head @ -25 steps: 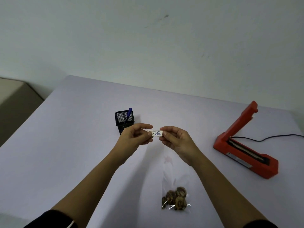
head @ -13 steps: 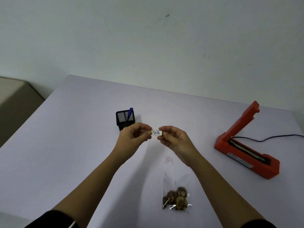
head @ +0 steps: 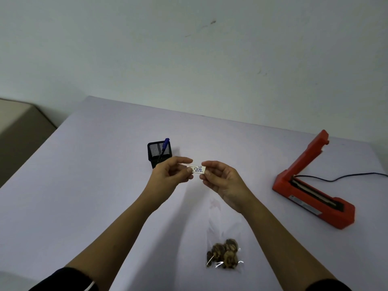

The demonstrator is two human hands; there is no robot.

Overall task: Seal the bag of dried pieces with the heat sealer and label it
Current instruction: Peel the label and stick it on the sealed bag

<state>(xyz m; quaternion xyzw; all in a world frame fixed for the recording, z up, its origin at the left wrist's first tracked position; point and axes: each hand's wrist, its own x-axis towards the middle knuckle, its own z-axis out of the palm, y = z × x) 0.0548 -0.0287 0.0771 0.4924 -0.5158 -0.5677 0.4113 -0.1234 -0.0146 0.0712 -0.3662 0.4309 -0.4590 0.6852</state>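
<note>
A small white label (head: 197,169) with blue handwriting is held in the air between both hands above the table. My left hand (head: 171,175) pinches its left end and my right hand (head: 222,180) pinches its right end. Below them a clear plastic bag (head: 223,240) lies flat on the table, with brown dried pieces (head: 224,255) gathered at its near end. The orange heat sealer (head: 310,185) stands at the right with its lid raised.
A black mesh pen holder (head: 158,152) with a blue pen (head: 164,147) stands behind my left hand. The sealer's black cord (head: 357,176) runs off to the right. A beige surface (head: 19,131) lies beyond the table's left edge.
Both hands with the label have stayed almost still, only shifting a little.
</note>
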